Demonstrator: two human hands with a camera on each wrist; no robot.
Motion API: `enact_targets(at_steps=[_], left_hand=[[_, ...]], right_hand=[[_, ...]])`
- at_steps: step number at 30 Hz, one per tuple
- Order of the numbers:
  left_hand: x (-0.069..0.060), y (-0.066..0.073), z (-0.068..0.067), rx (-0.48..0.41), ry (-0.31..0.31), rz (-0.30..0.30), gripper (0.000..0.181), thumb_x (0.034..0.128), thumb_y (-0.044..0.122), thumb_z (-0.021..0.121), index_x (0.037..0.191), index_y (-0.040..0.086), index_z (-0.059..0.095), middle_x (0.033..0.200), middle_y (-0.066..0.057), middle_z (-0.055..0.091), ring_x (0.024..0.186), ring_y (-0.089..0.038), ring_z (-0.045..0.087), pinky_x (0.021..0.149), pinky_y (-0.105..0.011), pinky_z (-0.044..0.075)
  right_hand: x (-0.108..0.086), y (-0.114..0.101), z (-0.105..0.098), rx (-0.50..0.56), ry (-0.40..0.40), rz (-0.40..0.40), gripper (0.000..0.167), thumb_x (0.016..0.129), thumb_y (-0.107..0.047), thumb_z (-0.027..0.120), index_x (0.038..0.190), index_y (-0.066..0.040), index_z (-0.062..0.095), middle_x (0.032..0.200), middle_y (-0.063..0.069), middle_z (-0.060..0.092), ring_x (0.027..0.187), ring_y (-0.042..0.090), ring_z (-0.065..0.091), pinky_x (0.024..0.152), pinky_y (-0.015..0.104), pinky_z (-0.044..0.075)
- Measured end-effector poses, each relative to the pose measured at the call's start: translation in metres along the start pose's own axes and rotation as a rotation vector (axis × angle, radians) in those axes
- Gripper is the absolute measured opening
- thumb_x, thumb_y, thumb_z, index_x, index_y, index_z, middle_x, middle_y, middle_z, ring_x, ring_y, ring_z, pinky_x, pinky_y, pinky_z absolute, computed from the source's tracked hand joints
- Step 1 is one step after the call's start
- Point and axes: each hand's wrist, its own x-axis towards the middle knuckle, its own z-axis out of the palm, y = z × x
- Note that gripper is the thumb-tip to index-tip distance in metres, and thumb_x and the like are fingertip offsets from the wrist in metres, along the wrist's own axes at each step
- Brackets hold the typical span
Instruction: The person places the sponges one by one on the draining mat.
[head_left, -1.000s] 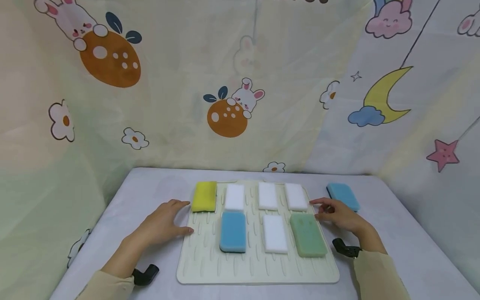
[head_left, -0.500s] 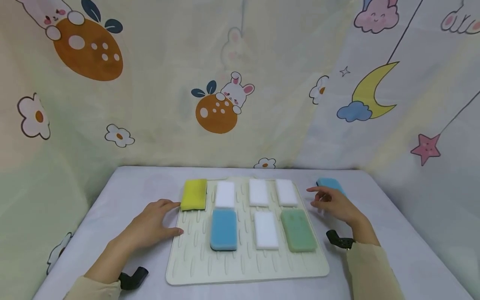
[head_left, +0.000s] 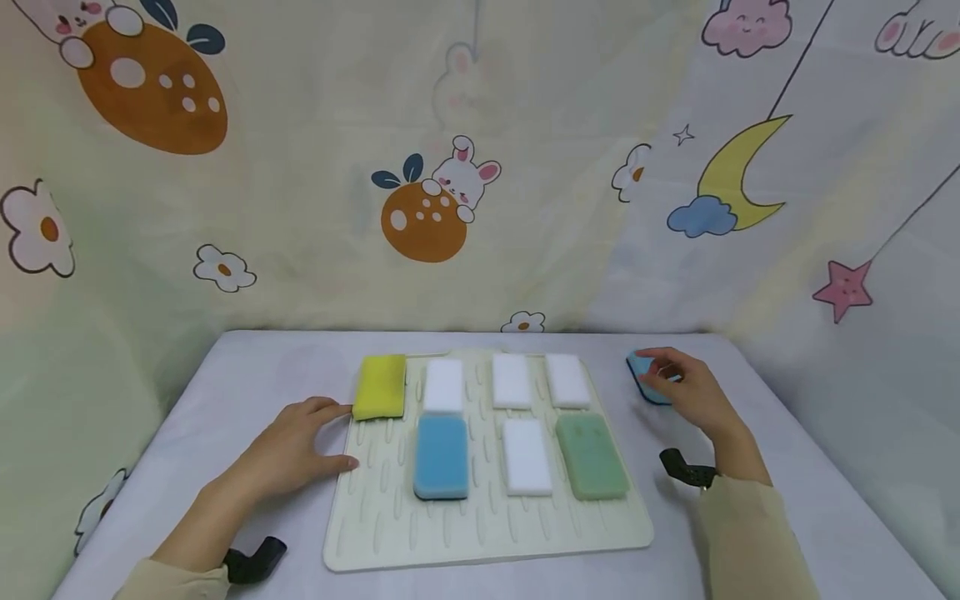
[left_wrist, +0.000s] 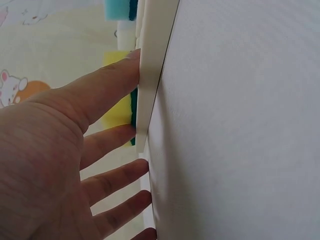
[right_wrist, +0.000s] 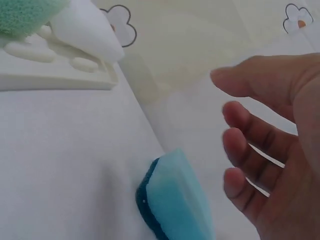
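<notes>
My left hand (head_left: 288,446) lies at the left edge of a cream ridged mat (head_left: 487,533), fingers spread. In the left wrist view its thumb touches the mat's rim (left_wrist: 150,75), near a yellow sponge (left_wrist: 117,112) with a dark green underside. My right hand (head_left: 697,400) hovers over a blue sponge (head_left: 639,367) with a dark underside, on the table right of the mat. From the right wrist, a gap shows between the bent fingers (right_wrist: 235,145) and that blue sponge (right_wrist: 182,200). The hand partly covers this sponge in the head view.
On the mat lie another blue sponge (head_left: 441,457), a green sponge (head_left: 592,457) and several white sponge blocks (head_left: 527,457). The white-covered table (head_left: 270,367) ends at a patterned curtain (head_left: 315,208). Black wrist devices (head_left: 255,560) stick out from both forearms.
My right hand has left the mat's right edge and moved right and away from me to the blue sponge. The left hand stays at the mat's edge. The head view has shifted slightly.
</notes>
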Motion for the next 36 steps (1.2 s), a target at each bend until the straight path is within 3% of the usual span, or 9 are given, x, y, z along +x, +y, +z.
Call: enact_targets(at_steps=[6,10,13,18,26,36], left_hand=[[0.003,-0.001,0.001,0.015,-0.013,0.0,0.088,0.0745,0.063,0.084,0.144,0.015,0.06,0.145,-0.016,0.056,0.134,-0.048,0.047,0.101,-0.071,0.044],[0.0,-0.005,0.003,0.021,-0.007,-0.01,0.089,0.0732,0.064,0.085,0.143,0.015,0.061,0.145,-0.016,0.056,0.133,-0.048,0.048,0.1,-0.072,0.044],[-0.002,-0.005,0.003,0.024,-0.006,-0.024,0.089,0.0724,0.064,0.085,0.142,0.016,0.062,0.145,-0.016,0.056,0.133,-0.048,0.048,0.098,-0.072,0.045],[0.001,-0.002,0.003,0.022,-0.007,-0.025,0.089,0.072,0.066,0.085,0.143,0.017,0.061,0.145,-0.017,0.055,0.134,-0.049,0.047,0.099,-0.074,0.043],[0.004,-0.001,0.002,0.022,-0.006,-0.021,0.09,0.0716,0.066,0.085,0.143,0.016,0.061,0.146,-0.017,0.054,0.134,-0.048,0.047,0.099,-0.074,0.043],[0.003,0.0,0.001,0.02,-0.021,-0.033,0.09,0.0716,0.066,0.085,0.143,0.017,0.061,0.147,-0.017,0.053,0.133,-0.047,0.046,0.1,-0.074,0.043]], right_hand=[[-0.001,0.004,-0.008,-0.066,0.072,0.059,0.054,0.1,-0.025,0.07,0.149,-0.01,0.053,0.127,0.021,0.055,0.111,0.032,0.055,0.076,0.032,0.051],[0.003,0.009,-0.009,-0.106,0.022,0.102,0.066,0.099,-0.025,0.072,0.156,-0.009,0.044,0.14,0.027,0.047,0.127,0.047,0.048,0.088,0.051,0.053],[0.005,0.014,-0.009,-0.107,-0.03,0.137,0.076,0.096,-0.027,0.075,0.16,-0.007,0.037,0.15,0.029,0.039,0.135,0.052,0.039,0.098,0.064,0.048],[0.006,0.024,-0.013,-0.145,-0.118,0.206,0.093,0.092,-0.032,0.079,0.164,-0.007,0.025,0.162,0.031,0.023,0.143,0.054,0.029,0.106,0.071,0.039],[0.02,0.038,-0.025,-0.244,-0.256,0.199,0.107,0.086,-0.038,0.084,0.165,-0.004,0.019,0.165,0.035,0.011,0.147,0.057,0.023,0.112,0.076,0.03],[0.032,0.037,-0.03,-0.251,-0.349,0.242,0.109,0.083,-0.035,0.087,0.165,-0.007,0.021,0.166,0.032,0.013,0.149,0.055,0.021,0.113,0.076,0.029]])
